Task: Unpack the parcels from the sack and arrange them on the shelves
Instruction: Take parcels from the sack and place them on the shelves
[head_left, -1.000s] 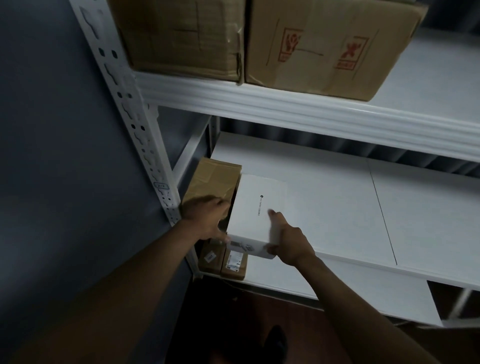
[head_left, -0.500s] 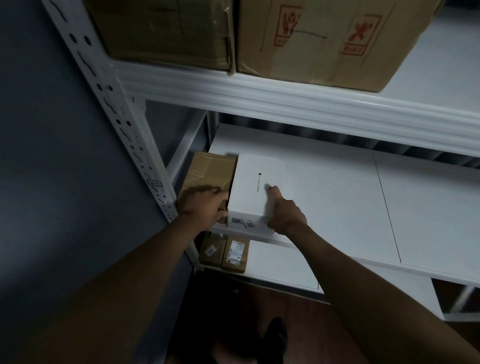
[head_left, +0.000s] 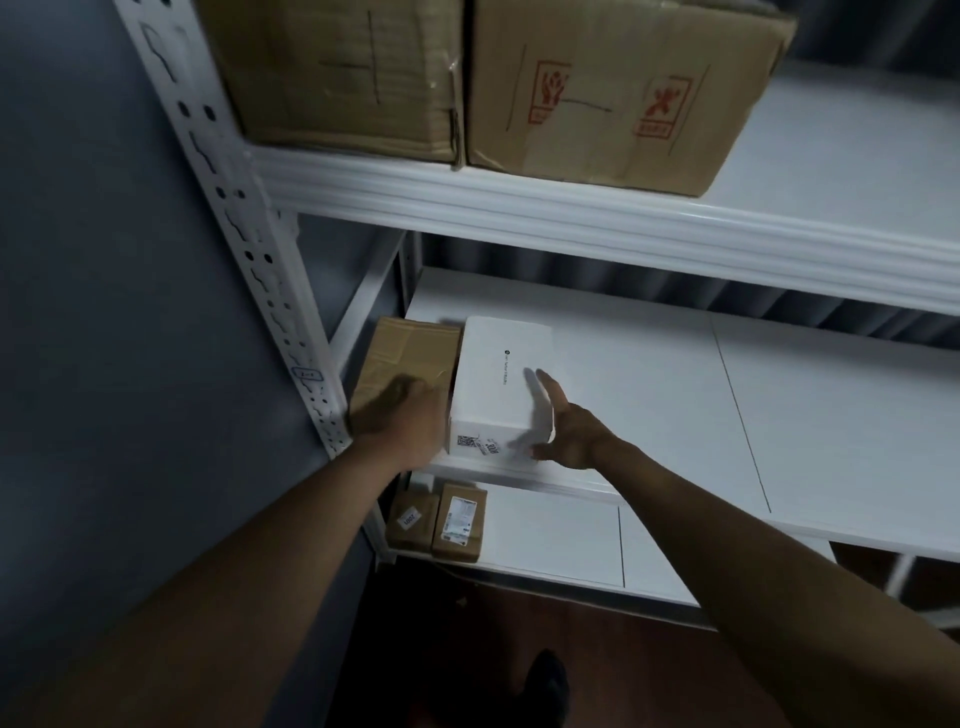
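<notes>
I am seating the white parcel (head_left: 501, 384) on the middle shelf (head_left: 675, 415), at its left end, just beside the brown parcel (head_left: 410, 358) that lies against the upright post (head_left: 249, 249). My right hand (head_left: 563, 434) is released: fingers straight, laid along the parcel's right side, thumb at its front lower corner. My left hand (head_left: 402, 421) sits at the seam between the two parcels; it is blurred, so I cannot tell whether it grips anything or only presses. Judgement: the placing step is nearly complete. The next move calls for squaring the white parcel flush with its neighbour and the shelf's front edge, then withdrawing both hands to fetch another parcel; the sack is not in view. The shelving is white metal with smooth boards. Two large cartons (head_left: 613, 88) stand on the shelf above, two small labelled parcels (head_left: 441, 522) on the shelf below. The wall is grey, the floor dark reddish, the light dim.
</notes>
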